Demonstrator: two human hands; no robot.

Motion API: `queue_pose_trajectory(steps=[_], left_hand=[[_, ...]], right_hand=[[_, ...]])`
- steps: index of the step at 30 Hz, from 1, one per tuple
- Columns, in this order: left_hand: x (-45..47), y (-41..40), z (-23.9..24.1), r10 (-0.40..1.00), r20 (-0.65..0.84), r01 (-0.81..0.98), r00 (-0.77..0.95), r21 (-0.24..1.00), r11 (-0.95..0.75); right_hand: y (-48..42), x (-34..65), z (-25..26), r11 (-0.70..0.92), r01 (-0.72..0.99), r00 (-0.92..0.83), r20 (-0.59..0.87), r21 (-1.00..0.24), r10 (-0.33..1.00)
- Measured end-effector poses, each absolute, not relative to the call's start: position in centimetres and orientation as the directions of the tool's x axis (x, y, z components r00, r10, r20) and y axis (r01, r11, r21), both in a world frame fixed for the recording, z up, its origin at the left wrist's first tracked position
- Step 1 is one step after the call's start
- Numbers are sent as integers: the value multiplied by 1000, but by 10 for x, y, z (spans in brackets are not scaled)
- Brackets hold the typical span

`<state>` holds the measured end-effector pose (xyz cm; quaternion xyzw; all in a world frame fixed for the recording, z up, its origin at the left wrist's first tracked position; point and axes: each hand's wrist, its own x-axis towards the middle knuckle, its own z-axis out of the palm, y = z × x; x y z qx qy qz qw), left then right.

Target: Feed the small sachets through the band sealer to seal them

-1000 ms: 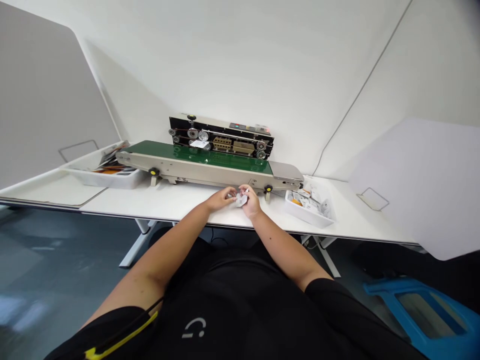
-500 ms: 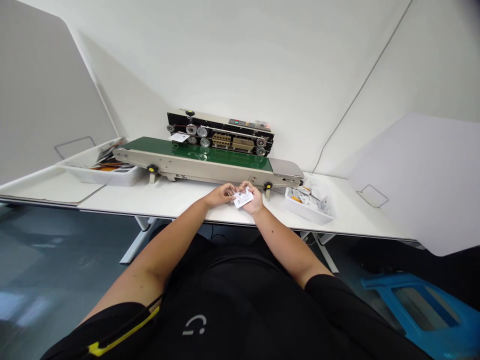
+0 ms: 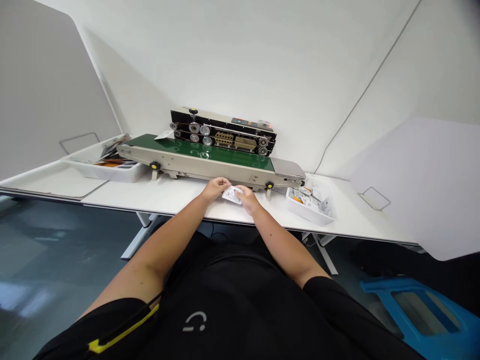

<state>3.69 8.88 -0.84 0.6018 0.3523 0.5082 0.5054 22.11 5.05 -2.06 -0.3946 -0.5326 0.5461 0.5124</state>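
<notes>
blue plastic object (image 3: 423, 345): lower right | grey cable (image 3: 371, 77): along wall (image 3: 243, 60) | pale panel (image 3: 48, 90): far left

White wall (image 3: 300, 75); long white table (image 3: 176, 197); glossy blue-grey floor (image 3: 63, 260) below.

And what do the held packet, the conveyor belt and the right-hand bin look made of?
Packet: coated paper or film, thin, white, printed; too small to settle. Belt: probably rubbery plastic, given its smooth green shine. Right-hand bin: likely moulded plastic, smooth white walls.

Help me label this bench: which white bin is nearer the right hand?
The white bin on the right, by the grey end of the conveyor; the other bin stands at the conveyor's left end, farther from the right hand.
</notes>
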Motion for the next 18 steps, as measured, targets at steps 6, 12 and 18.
queue_pose_trajectory(steps=[6,12,18], left_hand=[[40,90,-7,932,243,-111,268,969,-221],[42,92,-7,923,210,-91,321,977,-191],[41,87,-5,907,206,-47,368,978,-204]], right_hand=[[54,254,28,121,340,-471,-57,-933,881],[94,303,104,349,-24,169,340,-937,925],[132,326,129,178,-13,491,149,-984,858]])
